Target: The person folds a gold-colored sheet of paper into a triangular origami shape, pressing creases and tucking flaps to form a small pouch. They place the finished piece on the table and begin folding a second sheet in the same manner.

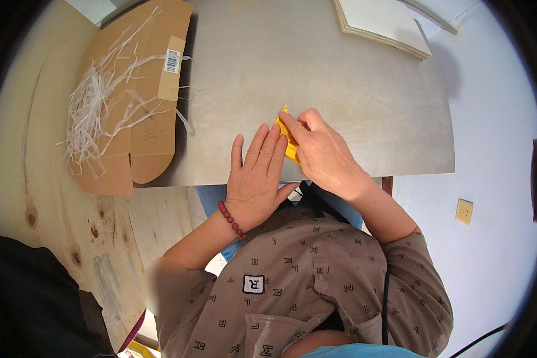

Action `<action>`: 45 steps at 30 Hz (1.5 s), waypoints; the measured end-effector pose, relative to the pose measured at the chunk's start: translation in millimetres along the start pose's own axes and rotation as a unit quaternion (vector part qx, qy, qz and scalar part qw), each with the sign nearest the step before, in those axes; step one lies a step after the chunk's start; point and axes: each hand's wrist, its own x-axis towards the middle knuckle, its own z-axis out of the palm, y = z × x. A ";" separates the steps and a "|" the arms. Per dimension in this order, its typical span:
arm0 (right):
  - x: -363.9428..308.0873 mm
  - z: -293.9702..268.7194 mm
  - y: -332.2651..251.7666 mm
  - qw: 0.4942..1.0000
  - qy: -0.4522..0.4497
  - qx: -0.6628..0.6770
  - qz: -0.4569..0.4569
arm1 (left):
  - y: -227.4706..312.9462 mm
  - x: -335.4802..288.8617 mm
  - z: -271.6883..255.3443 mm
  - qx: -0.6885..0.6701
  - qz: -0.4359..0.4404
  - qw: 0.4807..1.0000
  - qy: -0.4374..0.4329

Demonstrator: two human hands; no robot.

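A small shiny yellow packet [291, 153] lies on the grey tabletop near its front edge, partly hidden by my fingers. My left hand [255, 179] rests flat with fingers stretched out, its fingertips touching the packet's left side. On the other side my right hand [328, 152] bends over the packet, index finger along its upper part and the other fingers curled. The right thumb is hidden, and any print on the packet is too small to tell.
At the left, a flattened brown cardboard piece [152, 137] overhangs the table's [238, 71] edge, with a heap of clear plastic strips [92, 104] on it. White boards [385, 27] lie stacked at the back right. A wall socket [464, 212] is on the white wall.
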 end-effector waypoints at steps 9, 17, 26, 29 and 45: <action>1.7 -0.3 -1.4 1.000 0.000 -0.007 0.005 | 0.0 -0.1 0.3 0.002 -0.001 1.000 -0.002; 6.9 0.8 -2.1 0.999 0.002 -0.025 0.025 | 0.2 -0.1 0.5 0.004 0.001 1.000 0.002; 9.1 3.7 -2.0 0.999 0.007 -0.027 0.032 | -0.2 -1.2 1.5 0.004 0.002 1.000 0.009; 2.1 1.3 -0.5 1.000 0.017 -0.007 0.006 | -0.3 -1.2 1.0 -0.007 -0.002 1.000 0.012; -2.2 9.1 5.9 0.999 0.033 0.026 -0.004 | 2.7 -13.6 -1.2 -0.026 -0.011 0.999 0.043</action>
